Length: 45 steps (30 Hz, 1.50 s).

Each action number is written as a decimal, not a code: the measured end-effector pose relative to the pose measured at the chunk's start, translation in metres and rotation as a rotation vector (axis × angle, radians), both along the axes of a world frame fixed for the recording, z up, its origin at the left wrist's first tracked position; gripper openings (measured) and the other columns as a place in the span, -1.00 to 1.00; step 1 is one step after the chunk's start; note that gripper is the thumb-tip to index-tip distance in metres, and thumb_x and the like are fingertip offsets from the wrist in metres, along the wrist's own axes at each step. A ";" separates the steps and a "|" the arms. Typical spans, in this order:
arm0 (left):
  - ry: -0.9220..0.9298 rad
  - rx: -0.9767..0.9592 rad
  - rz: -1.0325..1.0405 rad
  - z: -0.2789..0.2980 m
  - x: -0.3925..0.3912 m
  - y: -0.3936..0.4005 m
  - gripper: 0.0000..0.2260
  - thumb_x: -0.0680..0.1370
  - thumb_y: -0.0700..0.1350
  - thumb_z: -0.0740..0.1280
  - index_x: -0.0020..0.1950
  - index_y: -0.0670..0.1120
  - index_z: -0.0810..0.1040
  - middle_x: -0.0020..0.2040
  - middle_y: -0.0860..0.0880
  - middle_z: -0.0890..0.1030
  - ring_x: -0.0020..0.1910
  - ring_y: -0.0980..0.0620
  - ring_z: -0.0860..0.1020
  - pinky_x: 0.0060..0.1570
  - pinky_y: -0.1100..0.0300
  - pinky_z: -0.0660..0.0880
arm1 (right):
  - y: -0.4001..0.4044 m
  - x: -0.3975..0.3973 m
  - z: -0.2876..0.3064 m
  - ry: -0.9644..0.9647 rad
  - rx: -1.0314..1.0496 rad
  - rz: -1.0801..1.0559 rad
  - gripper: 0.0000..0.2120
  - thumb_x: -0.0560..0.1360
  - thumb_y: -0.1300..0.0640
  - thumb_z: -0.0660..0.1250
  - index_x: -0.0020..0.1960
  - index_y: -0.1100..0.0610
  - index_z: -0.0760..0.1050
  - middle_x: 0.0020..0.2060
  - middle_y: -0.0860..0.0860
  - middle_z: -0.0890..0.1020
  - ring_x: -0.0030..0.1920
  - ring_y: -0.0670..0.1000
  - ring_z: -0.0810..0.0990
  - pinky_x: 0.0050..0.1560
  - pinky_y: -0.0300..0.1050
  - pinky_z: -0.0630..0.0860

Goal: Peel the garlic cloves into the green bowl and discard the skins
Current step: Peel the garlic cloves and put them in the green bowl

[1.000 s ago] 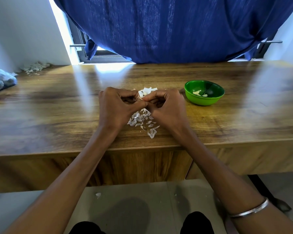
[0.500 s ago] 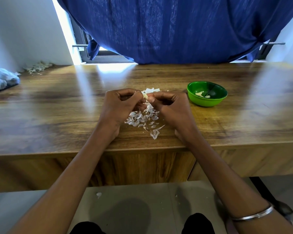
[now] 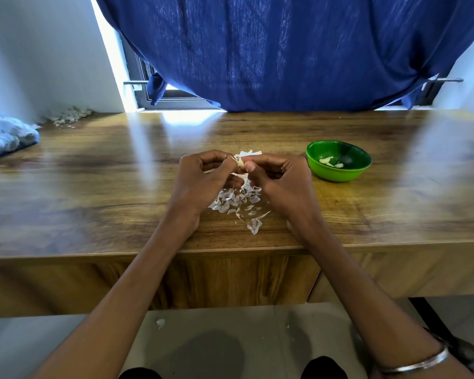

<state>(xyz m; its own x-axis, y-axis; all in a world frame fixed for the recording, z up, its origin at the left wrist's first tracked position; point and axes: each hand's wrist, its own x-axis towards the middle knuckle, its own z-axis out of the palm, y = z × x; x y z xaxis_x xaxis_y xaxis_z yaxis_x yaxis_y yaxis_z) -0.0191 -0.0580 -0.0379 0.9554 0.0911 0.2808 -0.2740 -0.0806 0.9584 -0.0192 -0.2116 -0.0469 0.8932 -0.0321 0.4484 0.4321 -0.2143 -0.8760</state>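
At the far left of the counter (image 3: 93, 187) lies a crumpled blue cloth (image 3: 6, 134), with a small heap of pale scraps (image 3: 69, 116) behind it near the wall. In the middle, the left hand (image 3: 203, 181) and the right hand (image 3: 279, 181) meet, each with curled fingers pinching the same garlic clove (image 3: 240, 162) held above the counter. Beneath and between them lies a scatter of papery skins (image 3: 238, 201). To the right, near the right hand, stands the green bowl (image 3: 338, 161) holding a few peeled cloves (image 3: 329, 161).
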 end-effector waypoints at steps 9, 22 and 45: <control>-0.052 0.045 0.005 -0.001 -0.002 -0.001 -0.97 0.50 -0.20 0.47 -0.12 -0.13 0.71 -0.16 -0.07 0.73 -0.24 -0.13 0.71 -0.06 -0.08 0.67 | 0.000 0.000 0.001 0.053 0.045 0.004 -0.90 0.48 0.22 0.51 -0.04 0.05 0.71 -0.17 -0.05 0.76 -0.16 -0.08 0.73 -0.09 -0.13 0.68; -0.097 0.023 0.048 0.000 -0.002 -0.002 -0.96 0.54 -0.25 0.44 -0.08 -0.19 0.70 -0.16 -0.10 0.72 -0.29 -0.11 0.71 -0.18 0.02 0.67 | -0.001 0.000 0.004 0.130 0.181 0.090 -0.86 0.52 0.24 0.47 0.08 0.19 0.69 -0.11 0.04 0.76 -0.13 -0.01 0.75 -0.09 -0.18 0.64; -0.035 0.253 -0.065 -0.005 0.001 -0.007 -0.91 0.67 -0.18 0.30 0.00 -0.17 0.53 -0.19 -0.13 0.65 -0.48 -0.06 0.61 -0.47 0.11 0.54 | 0.001 0.003 -0.002 0.122 0.020 0.042 -0.92 0.54 0.23 0.46 -0.06 0.06 0.67 -0.19 -0.03 0.73 -0.20 -0.19 0.66 -0.19 -0.34 0.57</control>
